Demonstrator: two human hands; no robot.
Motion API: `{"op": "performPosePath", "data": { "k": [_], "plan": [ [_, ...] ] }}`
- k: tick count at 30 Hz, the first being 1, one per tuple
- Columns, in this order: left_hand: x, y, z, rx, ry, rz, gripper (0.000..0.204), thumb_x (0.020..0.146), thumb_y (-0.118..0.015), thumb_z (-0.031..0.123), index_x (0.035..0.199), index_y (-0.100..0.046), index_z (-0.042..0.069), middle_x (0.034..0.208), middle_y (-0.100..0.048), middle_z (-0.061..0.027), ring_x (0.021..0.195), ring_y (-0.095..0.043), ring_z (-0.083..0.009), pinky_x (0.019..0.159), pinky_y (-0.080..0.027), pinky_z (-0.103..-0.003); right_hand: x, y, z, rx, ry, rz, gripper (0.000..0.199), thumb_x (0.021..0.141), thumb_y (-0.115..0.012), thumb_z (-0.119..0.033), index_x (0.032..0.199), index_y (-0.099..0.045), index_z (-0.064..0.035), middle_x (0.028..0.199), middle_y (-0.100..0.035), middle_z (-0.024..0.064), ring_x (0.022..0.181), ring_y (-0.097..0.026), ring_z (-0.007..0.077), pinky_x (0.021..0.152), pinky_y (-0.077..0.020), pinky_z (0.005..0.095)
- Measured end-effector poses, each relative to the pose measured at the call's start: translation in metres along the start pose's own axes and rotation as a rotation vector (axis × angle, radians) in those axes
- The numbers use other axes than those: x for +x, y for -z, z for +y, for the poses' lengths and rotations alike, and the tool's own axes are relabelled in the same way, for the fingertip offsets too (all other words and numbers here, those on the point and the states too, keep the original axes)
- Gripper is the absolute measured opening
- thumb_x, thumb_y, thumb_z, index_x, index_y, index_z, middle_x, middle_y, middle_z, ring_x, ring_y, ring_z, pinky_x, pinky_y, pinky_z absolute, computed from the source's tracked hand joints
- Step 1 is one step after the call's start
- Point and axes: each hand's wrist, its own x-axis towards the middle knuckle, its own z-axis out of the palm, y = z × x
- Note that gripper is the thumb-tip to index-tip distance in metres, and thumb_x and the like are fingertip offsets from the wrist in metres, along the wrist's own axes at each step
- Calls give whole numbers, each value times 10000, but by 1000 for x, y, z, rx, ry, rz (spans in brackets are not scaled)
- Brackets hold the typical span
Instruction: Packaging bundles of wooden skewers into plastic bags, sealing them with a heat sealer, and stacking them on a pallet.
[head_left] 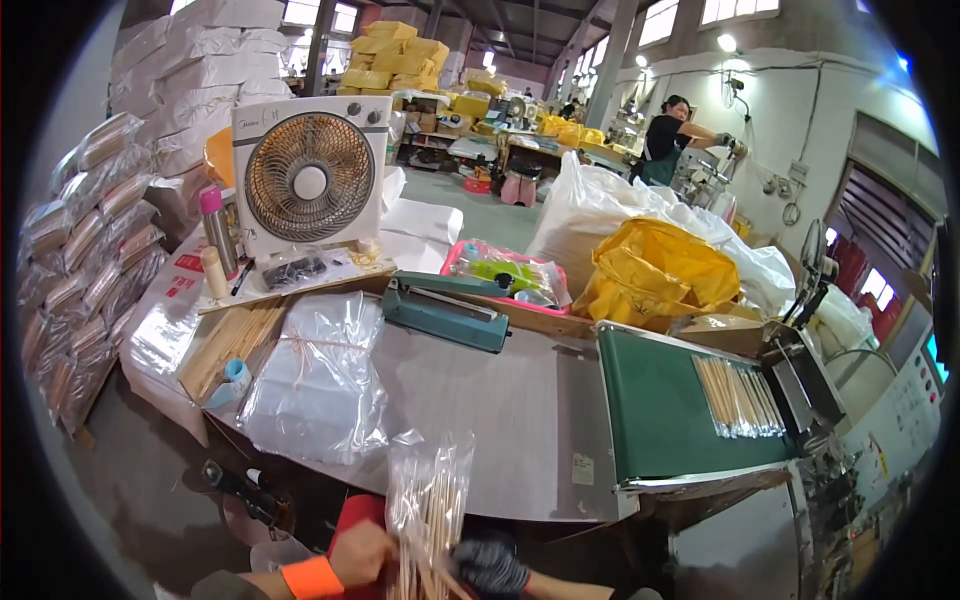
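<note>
A transparent plastic bag of thin wooden sticks (432, 505) stands roughly upright at the table's near edge, between my two hands. My left hand (362, 555), bare with an orange band at the wrist, is closed against the bag's lower left side. On the lower right side, my right hand (488, 567) wears a dark patterned glove and has its fingers curled on the bag. Its fingertips are partly hidden and slightly blurred. Left of the bag, a tied stack of empty plastic bags (315, 385) lies on the grey table (490, 420).
A green conveyor belt (650, 405) at right carries a row of wrapped sticks (738, 397). A teal bag sealer (445, 310) and pink basket (507, 275) stand at the table's back, with a box fan (312, 175) behind left. A person (665, 140) works at far right.
</note>
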Motion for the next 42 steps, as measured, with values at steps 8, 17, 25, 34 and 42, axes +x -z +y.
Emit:
{"op": "performPosePath", "data": {
  "k": [8, 17, 25, 34, 42],
  "plan": [
    [192, 74, -31, 182, -88, 223, 133, 813, -522, 31, 935, -576, 21, 735, -550, -131, 667, -569, -304, 596, -475, -342, 191, 140, 40, -451, 14, 309, 162, 785, -521, -35, 936, -576, -25, 947, -608, 168, 888, -590, 343, 745, -486, 413],
    [231, 161, -4, 640, -439, 155, 120, 657, -683, 118, 673, -568, 88, 698, -535, -45, 712, -559, -225, 600, -455, -348, 216, 225, 9, -891, 260, 52, 65, 754, -535, -59, 787, -590, -69, 805, -609, 112, 707, -579, 293, 674, -480, 401],
    [234, 154, -13, 191, -219, 0, 97, 716, -681, 101, 722, -601, 45, 751, -600, -57, 747, -568, -249, 668, -454, -345, 233, 282, 3, -220, -93, 7, 310, 784, -621, -130, 1079, -597, -39, 1069, -625, 115, 1051, -566, 263, 953, -401, 349],
    [227, 102, 0, -317, 112, 335, 38, 759, -633, -46, 772, -616, -14, 736, -635, -57, 706, -603, -118, 662, -482, -241, 245, 152, 7, -484, 48, -159, 470, 796, -616, -365, 1127, -540, -40, 1045, -594, 192, 932, -581, 357, 803, -465, 429],
    [193, 36, -21, -714, -23, 441, 547, 784, -650, -20, 1262, -387, 10, 1216, -512, -90, 1179, -447, -180, 884, -459, -294, 270, 163, 35, -663, 577, -15, 124, 776, -531, -199, 830, -580, -99, 711, -541, 67, 630, -567, 248, 528, -444, 382]
  ]
}}
